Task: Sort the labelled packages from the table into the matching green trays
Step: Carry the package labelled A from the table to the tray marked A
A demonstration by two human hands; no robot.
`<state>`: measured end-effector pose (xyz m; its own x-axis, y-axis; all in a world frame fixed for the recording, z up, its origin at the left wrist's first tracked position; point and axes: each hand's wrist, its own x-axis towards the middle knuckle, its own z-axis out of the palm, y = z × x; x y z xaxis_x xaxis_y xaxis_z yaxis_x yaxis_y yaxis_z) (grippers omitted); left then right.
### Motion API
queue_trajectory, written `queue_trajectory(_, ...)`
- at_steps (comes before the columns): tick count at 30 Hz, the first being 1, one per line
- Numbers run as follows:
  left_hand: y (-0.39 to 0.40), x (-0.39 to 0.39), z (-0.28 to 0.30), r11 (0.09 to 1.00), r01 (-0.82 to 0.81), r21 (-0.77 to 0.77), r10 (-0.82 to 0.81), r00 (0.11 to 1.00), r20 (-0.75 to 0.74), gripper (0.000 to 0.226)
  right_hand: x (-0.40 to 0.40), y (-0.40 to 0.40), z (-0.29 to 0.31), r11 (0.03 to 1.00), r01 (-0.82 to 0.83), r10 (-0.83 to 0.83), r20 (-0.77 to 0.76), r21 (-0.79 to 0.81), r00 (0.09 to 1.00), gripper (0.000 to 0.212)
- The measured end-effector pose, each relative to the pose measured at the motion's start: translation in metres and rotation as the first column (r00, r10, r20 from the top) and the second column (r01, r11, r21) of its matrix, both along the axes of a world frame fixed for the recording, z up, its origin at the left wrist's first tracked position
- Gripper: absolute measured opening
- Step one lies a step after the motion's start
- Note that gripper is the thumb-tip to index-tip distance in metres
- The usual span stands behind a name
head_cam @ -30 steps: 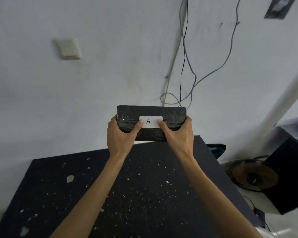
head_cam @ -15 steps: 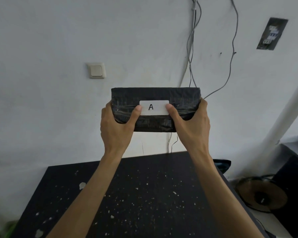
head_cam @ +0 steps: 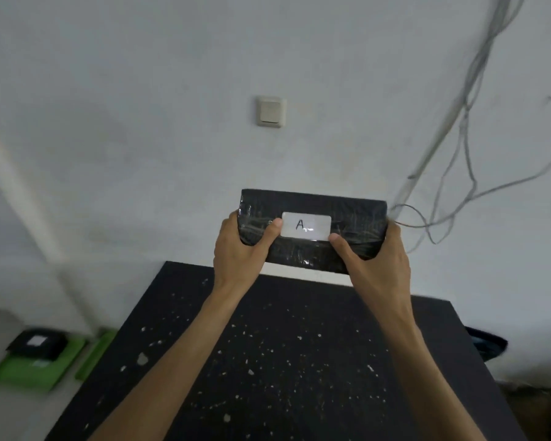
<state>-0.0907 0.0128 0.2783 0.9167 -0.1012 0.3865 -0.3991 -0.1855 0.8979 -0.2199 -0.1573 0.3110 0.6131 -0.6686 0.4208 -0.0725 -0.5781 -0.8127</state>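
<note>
We hold the black, plastic-wrapped rectangular package up in the middle of the frame, above the far edge of the black, white-speckled table. Our left hand is clamped on its left end and our right hand on its right end, thumbs lying on the front face at either side of the white paper label, which reads "A".

The step, as we judge it, is carrying this package to its matching tray. At the lower left of the frame a flat green tray sits below the table level with another black wrapped package on it; its label is too blurred to read, so we cannot tell whether that is the "A" tray. A second green tray edge shows just beside it.

To do it well, we should keep both ends gripped and the label facing us, then check the tray's marking before lowering.

The table's left edge lies between us and the trays, so we lift over it. The grey cables hang close at the right; the open room is leftward.
</note>
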Motion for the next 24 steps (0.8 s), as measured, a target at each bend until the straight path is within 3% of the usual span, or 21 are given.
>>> queue_trajectory(7, 0.071, 0.037, -0.033, 0.99, -0.13, 0.061, 0.137, 0.981, -0.139, 0.058, 0.057, 0.031, -0.035, 0.955, -0.297, 0.296, -0.135, 0.013, 0.946, 0.115)
queue_trajectory(11, 0.128, 0.051, -0.061, 0.977, -0.191, 0.096, 0.208, 0.952, -0.225, 0.056, 0.088, 0.06, -0.057, 0.837, -0.518, 0.45, -0.316, -0.179, 0.836, 0.129)
queue_trajectory(13, 0.157, 0.055, -0.075, 0.96, -0.253, 0.123, 0.277, 0.926, -0.258, 0.057, 0.108, 0.079, -0.067, 0.773, -0.604, 0.502, -0.395, -0.195, 0.77, 0.132)
queue_trajectory(18, 0.24, 0.061, -0.11, 0.901, -0.406, 0.152, 0.433, 0.842, -0.322, 0.056, 0.165, 0.154, -0.104, 0.646, -0.759, 0.614, -0.534, -0.085, 0.582, 0.132)
queue_trajectory(24, 0.349, 0.068, -0.163, 0.84, -0.486, 0.241, 0.542, 0.762, -0.355, 0.057, 0.221, 0.273, -0.174, 0.565, -0.815, 0.686, -0.621, 0.128, 0.379, 0.135)
